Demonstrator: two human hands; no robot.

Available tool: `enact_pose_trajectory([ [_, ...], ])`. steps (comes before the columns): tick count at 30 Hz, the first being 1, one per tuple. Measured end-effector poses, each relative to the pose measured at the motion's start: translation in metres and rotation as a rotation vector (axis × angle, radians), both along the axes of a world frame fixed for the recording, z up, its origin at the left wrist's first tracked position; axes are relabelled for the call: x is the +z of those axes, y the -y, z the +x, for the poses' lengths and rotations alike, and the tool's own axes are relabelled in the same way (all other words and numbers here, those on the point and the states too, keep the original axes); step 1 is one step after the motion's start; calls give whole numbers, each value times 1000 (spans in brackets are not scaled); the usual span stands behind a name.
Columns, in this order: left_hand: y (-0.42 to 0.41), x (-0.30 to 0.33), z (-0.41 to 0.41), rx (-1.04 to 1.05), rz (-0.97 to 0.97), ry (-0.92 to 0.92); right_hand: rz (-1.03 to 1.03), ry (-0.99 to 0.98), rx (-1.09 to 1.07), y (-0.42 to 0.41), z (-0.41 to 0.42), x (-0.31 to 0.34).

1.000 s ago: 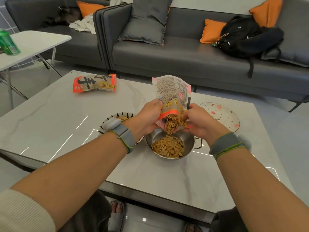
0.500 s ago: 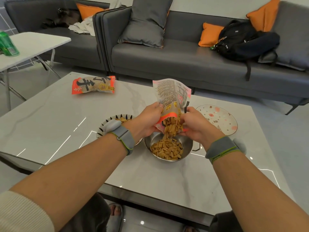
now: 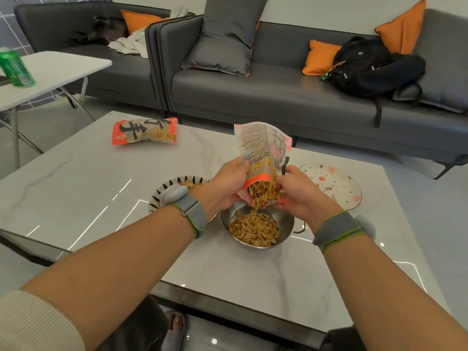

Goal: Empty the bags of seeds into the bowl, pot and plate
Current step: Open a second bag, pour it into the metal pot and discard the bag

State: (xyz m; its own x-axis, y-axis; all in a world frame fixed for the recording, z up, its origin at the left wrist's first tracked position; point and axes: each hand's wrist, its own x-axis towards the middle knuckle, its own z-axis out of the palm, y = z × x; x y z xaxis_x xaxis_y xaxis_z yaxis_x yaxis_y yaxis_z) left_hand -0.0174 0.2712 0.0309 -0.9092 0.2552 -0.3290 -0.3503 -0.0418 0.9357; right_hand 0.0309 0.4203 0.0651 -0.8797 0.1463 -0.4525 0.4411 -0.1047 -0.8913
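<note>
An opened seed bag [image 3: 263,150] is tipped mouth-down over a small steel pot [image 3: 287,225]. My left hand [image 3: 225,184] grips its left side and my right hand [image 3: 297,192] grips its right side near the mouth. Seeds [image 3: 254,230] spill from the bag and lie heaped in the pot. A patterned bowl [image 3: 158,196] with some seeds stands left of the pot, mostly hidden behind my left wrist. A floral plate [image 3: 334,184] lies to the right with nothing on it. A second, sealed seed bag [image 3: 144,131] lies flat at the table's far left.
The marble coffee table [image 3: 76,188] carries everything. Behind it stands a grey sofa [image 3: 266,92] with cushions and a black backpack [image 3: 374,65]. A white side table [image 3: 50,69] at far left holds a green can [image 3: 15,68].
The bag has stayed tipped over the pot in both hands while more seeds have dropped, and the heap in the pot has grown. The view has shifted slightly.
</note>
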Motion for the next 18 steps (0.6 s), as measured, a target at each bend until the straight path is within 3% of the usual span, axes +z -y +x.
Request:
enact_pose_trajectory([
  [18, 4, 2, -3, -10, 31, 19, 16, -9, -12, 3, -3, -2],
])
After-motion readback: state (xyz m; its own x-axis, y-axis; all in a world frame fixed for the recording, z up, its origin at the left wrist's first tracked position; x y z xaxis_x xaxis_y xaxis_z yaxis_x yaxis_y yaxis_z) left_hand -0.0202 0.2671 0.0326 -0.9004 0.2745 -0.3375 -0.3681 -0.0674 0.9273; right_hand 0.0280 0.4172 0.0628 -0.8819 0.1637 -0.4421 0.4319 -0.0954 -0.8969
